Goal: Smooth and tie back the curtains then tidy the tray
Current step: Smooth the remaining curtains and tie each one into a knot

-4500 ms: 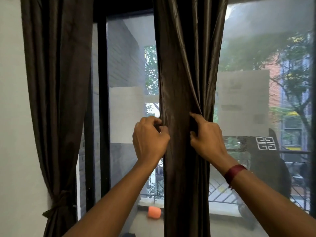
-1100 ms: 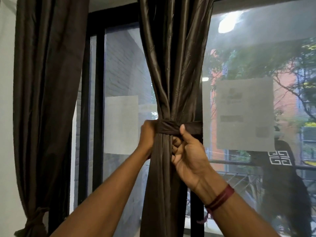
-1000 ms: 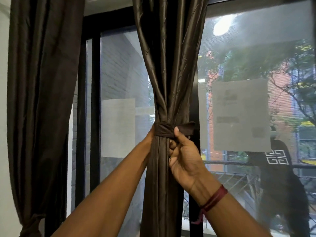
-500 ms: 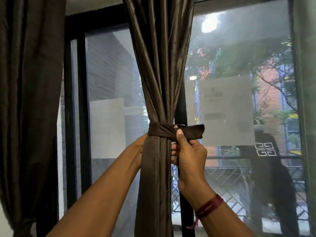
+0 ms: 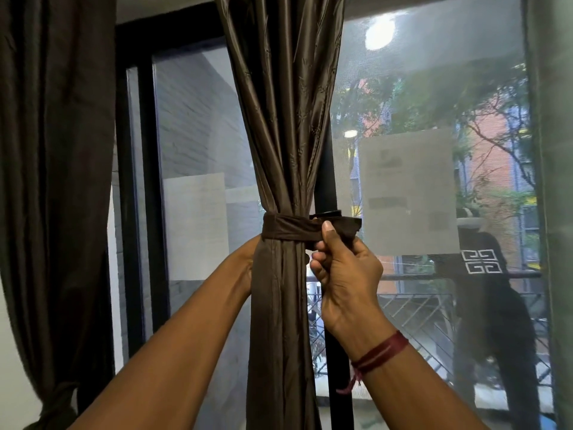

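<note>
A dark brown curtain (image 5: pixel 279 119) is seen at the middle of the view, gathered into a narrow bundle by a tie-back (image 5: pixel 286 231) of matching cloth wrapped round it. Above the tie-back the folds fan out toward 12 o'clock; below it they hang straight down to the bottom edge. The cloth is glossy, with long vertical creases.

The tie-back's free end is pinched by the right hand (image 5: pixel 344 274), thumb on top and fingers curled beneath, just at 3 o'clock of the bundle, and is drawn out flat toward the right. The left hand (image 5: pixel 249 262) is mostly hidden behind the bundle at 9 o'clock; whether it is clenched or released cannot be told. A red thread band (image 5: pixel 379 352) is worn on the right wrist.

A black window post (image 5: pixel 325 169) stands just behind the curtain's right edge. Open glass is left on both sides: a wide pane (image 5: pixel 434 88) toward 3 o'clock, a narrower one toward 9 o'clock. A second curtain (image 5: pixel 55 181) hangs at the far left edge, well apart, gathered low at 7 o'clock.
</note>
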